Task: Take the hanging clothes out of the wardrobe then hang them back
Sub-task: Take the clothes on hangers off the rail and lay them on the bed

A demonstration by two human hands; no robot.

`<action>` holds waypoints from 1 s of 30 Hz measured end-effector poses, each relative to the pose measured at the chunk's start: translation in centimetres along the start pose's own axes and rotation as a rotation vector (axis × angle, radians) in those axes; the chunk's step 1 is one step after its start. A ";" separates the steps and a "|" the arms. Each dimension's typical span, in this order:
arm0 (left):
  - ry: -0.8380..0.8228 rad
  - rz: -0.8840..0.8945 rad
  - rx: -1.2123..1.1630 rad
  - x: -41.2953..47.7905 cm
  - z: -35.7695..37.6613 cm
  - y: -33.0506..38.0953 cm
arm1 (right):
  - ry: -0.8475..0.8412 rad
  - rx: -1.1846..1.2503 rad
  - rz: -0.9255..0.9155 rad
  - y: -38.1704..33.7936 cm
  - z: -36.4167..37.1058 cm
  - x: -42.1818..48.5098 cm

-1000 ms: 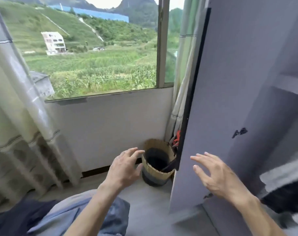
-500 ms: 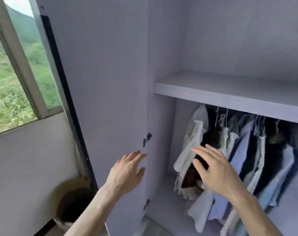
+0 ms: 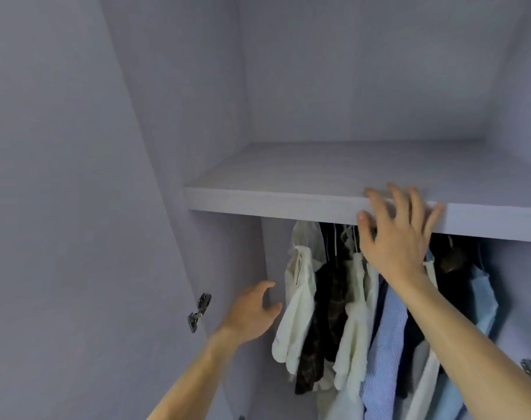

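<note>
Clothes (image 3: 361, 322), white, dark, blue, hanging bunched

The hanging clothes (image 3: 343, 313) crowd the lower centre and right of the frame, packed side by side on hangers under the shelf (image 3: 273, 201)\: a cream garment (image 3: 297, 298) leftmost, then a dark plaid one (image 3: 327, 313), a blue striped shirt (image 3: 385, 344) and a light blue piece (image 3: 482, 298). The lilac-grey wardrobe (image 3: 364, 86) stands open, with its door (image 3: 61, 207) at the left
</note>
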State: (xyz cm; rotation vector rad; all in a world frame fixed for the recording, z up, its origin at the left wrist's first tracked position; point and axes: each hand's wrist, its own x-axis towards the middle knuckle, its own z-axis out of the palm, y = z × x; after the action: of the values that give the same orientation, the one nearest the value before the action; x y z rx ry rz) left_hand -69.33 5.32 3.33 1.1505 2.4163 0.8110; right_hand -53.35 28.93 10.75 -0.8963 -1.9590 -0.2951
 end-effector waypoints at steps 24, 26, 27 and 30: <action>0.237 -0.404 -0.879 17.4 3.0 4.6 | 0.622 -0.053 -0.084 1.3 8.2 1.9; 0.281 -0.408 -0.942 16.7 1.7 4.6 | 0.617 -0.055 -0.084 1.2 8.2 1.9; 0.307 -0.402 -0.975 16.4 1.1 4.6 | 0.612 -0.058 -0.085 1.2 8.2 1.9; 0.401 -0.386 -1.024 15.8 0.3 4.2 | 0.587 -0.058 -0.075 1.2 8.0 1.8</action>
State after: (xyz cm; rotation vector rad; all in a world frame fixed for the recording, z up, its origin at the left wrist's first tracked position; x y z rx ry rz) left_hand -76.39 20.02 4.81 0.1270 1.8677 1.9138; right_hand -58.29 34.89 7.78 -0.6748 -1.4441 -0.5894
